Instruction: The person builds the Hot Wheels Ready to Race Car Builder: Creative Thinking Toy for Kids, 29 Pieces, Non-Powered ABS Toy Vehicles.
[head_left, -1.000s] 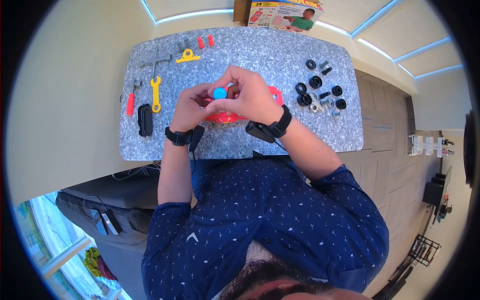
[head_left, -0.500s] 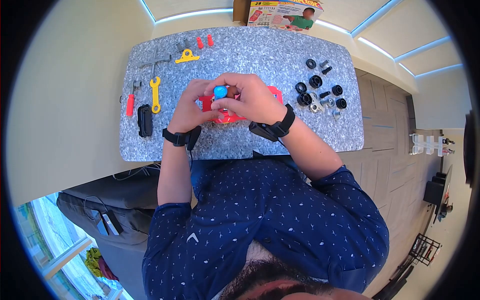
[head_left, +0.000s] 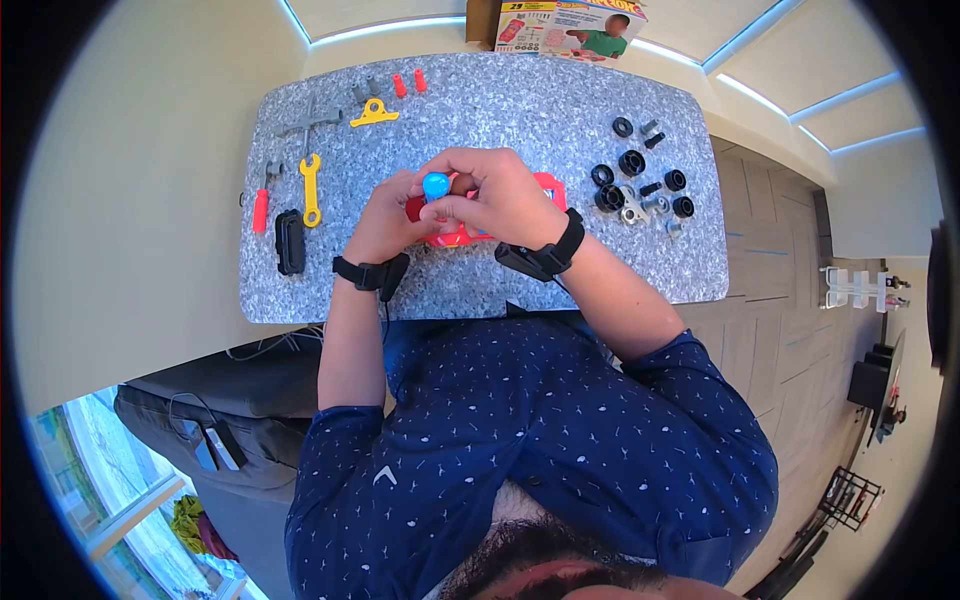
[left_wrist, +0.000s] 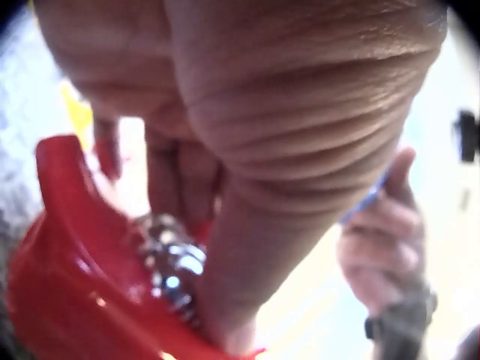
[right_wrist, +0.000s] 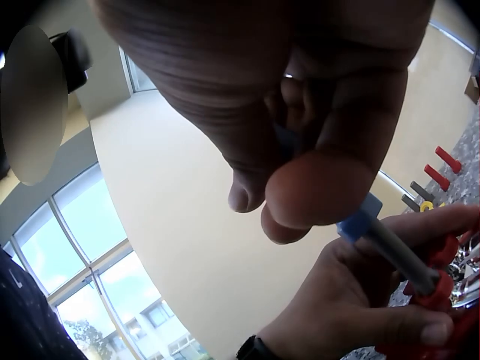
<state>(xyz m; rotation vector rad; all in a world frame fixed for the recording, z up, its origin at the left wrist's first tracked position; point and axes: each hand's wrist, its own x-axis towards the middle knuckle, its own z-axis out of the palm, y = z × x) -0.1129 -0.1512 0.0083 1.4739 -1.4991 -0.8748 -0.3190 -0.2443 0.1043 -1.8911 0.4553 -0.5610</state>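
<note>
Right wrist view: my right hand point(right_wrist: 322, 142) pinches the blue-handled screwdriver point(right_wrist: 400, 253), its straight grey shaft slanting down to the glossy red toy point(left_wrist: 82, 285). Thumb extended, my left hand point(right_wrist: 337, 304) grips the toy.

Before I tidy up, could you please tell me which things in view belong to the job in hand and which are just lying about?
In use:
blue-handled driver, right hand
red toy body, left hand

Apparently just lying about, untouched:
yellow wrench
black wheels
yellow bracket
printed box
</note>
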